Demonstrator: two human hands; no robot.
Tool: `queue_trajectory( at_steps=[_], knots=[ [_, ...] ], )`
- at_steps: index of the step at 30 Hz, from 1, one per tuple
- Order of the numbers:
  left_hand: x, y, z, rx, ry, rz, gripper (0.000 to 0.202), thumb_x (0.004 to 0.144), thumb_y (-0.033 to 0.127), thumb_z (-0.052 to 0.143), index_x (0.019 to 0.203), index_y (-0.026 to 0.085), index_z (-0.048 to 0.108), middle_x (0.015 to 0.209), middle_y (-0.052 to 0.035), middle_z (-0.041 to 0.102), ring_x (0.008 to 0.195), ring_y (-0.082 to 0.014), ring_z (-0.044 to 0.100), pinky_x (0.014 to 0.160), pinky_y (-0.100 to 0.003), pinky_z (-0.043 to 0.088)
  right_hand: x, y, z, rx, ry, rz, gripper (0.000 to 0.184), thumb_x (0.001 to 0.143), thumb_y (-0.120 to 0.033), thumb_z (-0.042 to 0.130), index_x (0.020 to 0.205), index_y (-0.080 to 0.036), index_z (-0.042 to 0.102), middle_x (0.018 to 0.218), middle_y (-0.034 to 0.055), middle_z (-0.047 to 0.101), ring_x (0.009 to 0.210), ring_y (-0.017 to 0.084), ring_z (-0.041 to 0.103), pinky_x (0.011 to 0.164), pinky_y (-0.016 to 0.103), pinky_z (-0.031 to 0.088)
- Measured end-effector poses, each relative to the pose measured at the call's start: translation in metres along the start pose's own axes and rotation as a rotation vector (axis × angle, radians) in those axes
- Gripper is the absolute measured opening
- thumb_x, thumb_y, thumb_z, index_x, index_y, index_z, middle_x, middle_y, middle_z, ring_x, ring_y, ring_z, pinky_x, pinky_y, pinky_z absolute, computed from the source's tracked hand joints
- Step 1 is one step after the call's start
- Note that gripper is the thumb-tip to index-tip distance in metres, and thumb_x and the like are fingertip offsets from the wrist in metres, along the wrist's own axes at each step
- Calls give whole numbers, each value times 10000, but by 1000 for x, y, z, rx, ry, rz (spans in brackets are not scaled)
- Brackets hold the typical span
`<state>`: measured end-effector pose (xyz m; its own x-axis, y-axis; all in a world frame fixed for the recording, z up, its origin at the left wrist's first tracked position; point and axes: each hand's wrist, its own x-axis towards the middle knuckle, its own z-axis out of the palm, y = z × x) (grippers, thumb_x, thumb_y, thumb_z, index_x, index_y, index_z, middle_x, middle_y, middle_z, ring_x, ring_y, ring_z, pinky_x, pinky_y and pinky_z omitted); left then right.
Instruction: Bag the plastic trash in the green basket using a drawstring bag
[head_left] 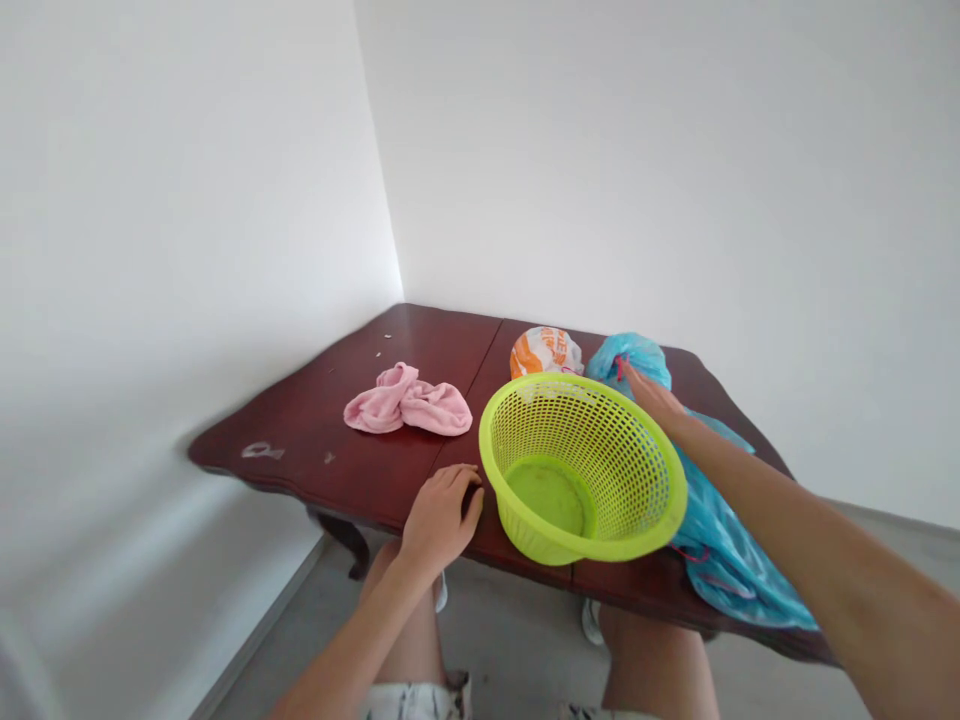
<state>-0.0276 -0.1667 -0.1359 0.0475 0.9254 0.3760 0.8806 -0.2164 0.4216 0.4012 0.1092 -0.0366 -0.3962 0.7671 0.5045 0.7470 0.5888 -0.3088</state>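
Note:
A yellow-green plastic basket [559,495] with a mesh wall stands at the table's front edge, its inside showing nothing but the bare bottom. My left hand [441,510] rests on the tabletop just left of it, fingers loosely bent, thumb apart, holding nothing. Behind the basket's right rim, my right hand [654,398] reaches out with fingers stretched beside a tied blue plastic bag [637,352] with a red tie. Whether the fingertips touch the bag or tie is unclear. The basket hides part of this hand.
A pink cloth [409,402] lies crumpled left of the basket. Behind the basket sits a white and orange plastic bag [546,350]. Another blue plastic bag [739,555] lies under my right forearm at the front right edge. The dark red table [307,420] stands against white walls.

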Motion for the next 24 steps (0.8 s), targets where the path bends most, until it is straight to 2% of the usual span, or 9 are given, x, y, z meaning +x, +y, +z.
queue_trajectory(
  at_steps=[2,5,8,11,15,17,19,22,24],
  knots=[
    [0,1,-2,10,-1,4,174,1163,264,621,1251,236,768,1358,-142,837,1332,-379,773,1153,-586,631,-16,6,10,31,-26,34,496,1029,-574,751,1349,-201,821,1485,234,853,1365,364,847,1147,470,684],
    [1,3,-2,20,7,18,166,1157,269,620,1240,249,763,1342,-139,835,1303,-379,771,1127,-577,636,-34,10,16,101,-86,78,442,998,-555,755,1297,-241,838,1448,194,872,1378,364,837,1211,514,658],
    [1,1,0,46,17,23,179,1156,276,609,1246,260,762,1289,-140,835,1274,-387,773,1102,-580,641,-49,9,14,154,-131,116,509,978,-527,759,1391,-235,810,1599,216,799,1533,416,752,1340,631,570],
    [0,-1,3,62,13,24,194,1142,271,603,1237,257,772,1270,-152,835,1281,-404,769,1102,-597,641,-80,5,8,136,-70,168,674,1014,-566,721,1594,-224,700,1737,250,688,1637,460,663,1374,713,520],
    [-1,-5,7,51,-4,21,205,1134,294,603,1206,252,790,1306,-167,839,1296,-423,762,1106,-623,642,-170,-8,-4,2,49,278,773,1087,-657,654,1766,-297,569,1844,252,578,1739,504,550,1384,763,486],
    [-2,-7,9,54,-12,21,213,1136,310,606,1208,253,797,1338,-171,840,1302,-428,758,1117,-634,638,-227,-21,-8,-152,60,357,797,1136,-674,571,1833,-294,503,1942,235,455,1813,539,422,1429,847,367],
    [-2,-9,10,66,-17,23,225,1139,320,610,1229,250,804,1374,-173,838,1318,-431,755,1143,-641,629,-282,-39,-5,-252,58,450,807,1156,-691,537,1854,-290,480,1981,215,396,1833,544,378,1441,867,331],
    [-1,-10,10,79,-10,14,256,1140,321,611,1283,244,809,1401,-174,837,1344,-427,752,1170,-628,623,-344,-73,12,-306,147,584,787,1165,-706,501,1839,-300,495,1913,216,516,1778,576,464,1396,905,383],
    [-1,-8,9,80,-6,9,272,1136,316,605,1291,234,813,1389,-180,842,1341,-429,755,1172,-623,623,-370,-96,28,-299,230,595,704,1186,-627,471,1806,-299,526,1854,230,587,1756,570,501,1391,899,386]
  ],
)
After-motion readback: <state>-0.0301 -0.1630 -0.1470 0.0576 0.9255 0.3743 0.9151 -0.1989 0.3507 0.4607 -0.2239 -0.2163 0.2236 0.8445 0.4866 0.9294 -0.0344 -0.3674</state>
